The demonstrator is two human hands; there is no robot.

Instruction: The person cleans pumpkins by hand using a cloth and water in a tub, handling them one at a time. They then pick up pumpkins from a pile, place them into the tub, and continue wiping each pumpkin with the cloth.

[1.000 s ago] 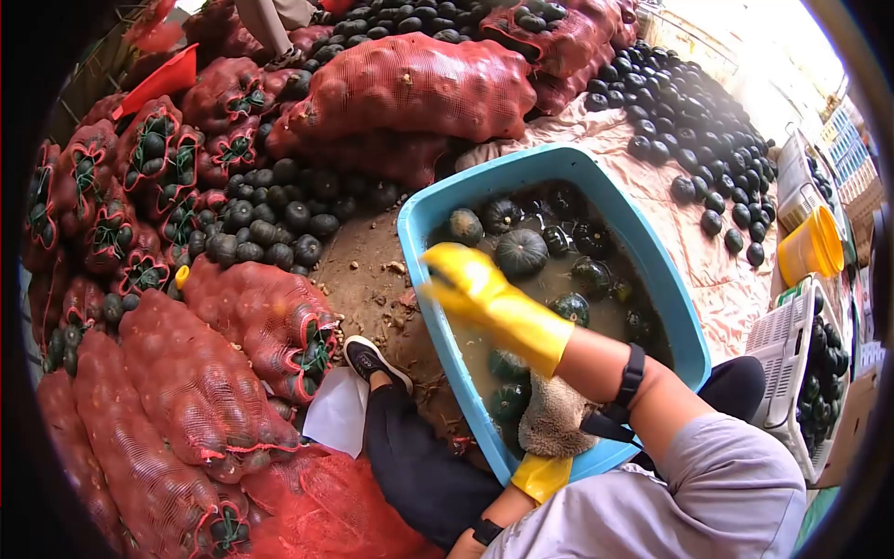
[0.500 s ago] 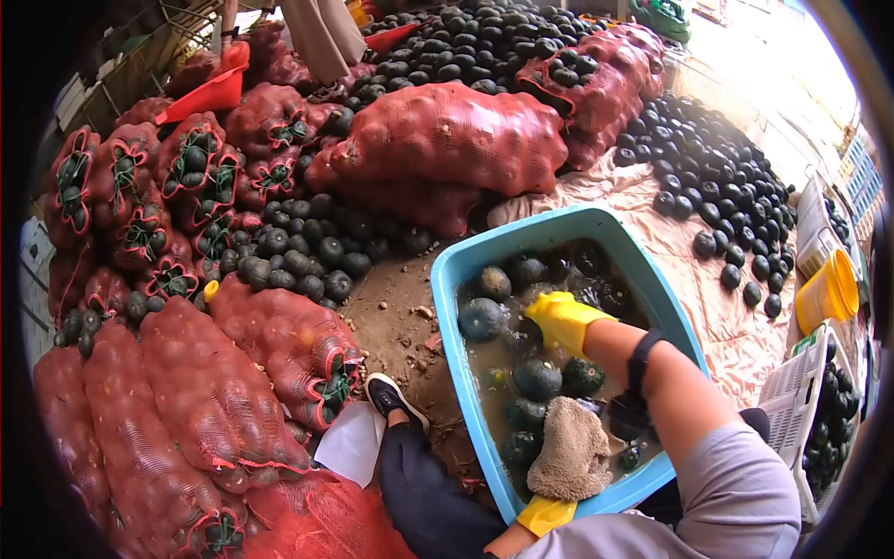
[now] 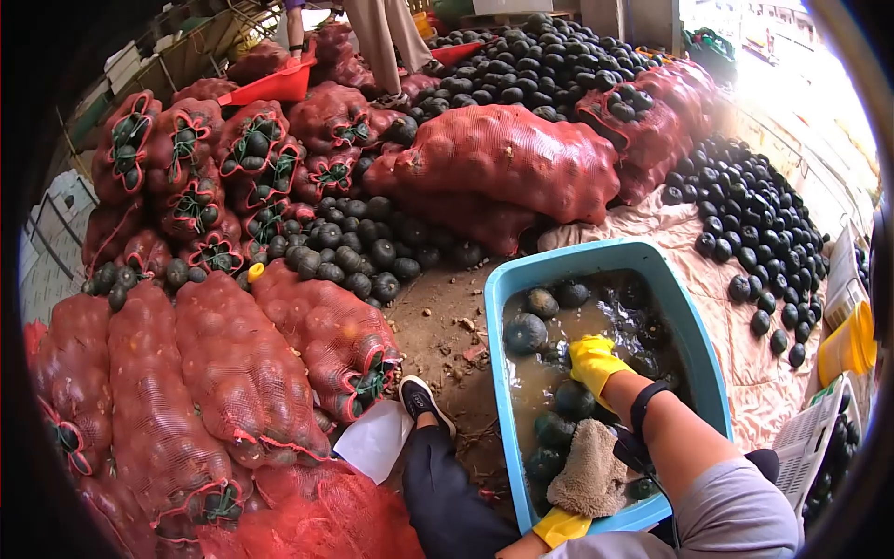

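Judge heavy, stiff and slippery the wet squashes (image 3: 525, 334) in blue tub (image 3: 500, 373), lower right of frame, best cupped low around both sides; cannot tell finger spread or hold of right hand (image 3: 596, 365), among them, or left hand (image 3: 562, 527), at lower edge of cloth (image 3: 589, 473).

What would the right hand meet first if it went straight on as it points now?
The right hand would probably meet a kabocha squash near the left side of the tub, though murky water makes depth unclear.
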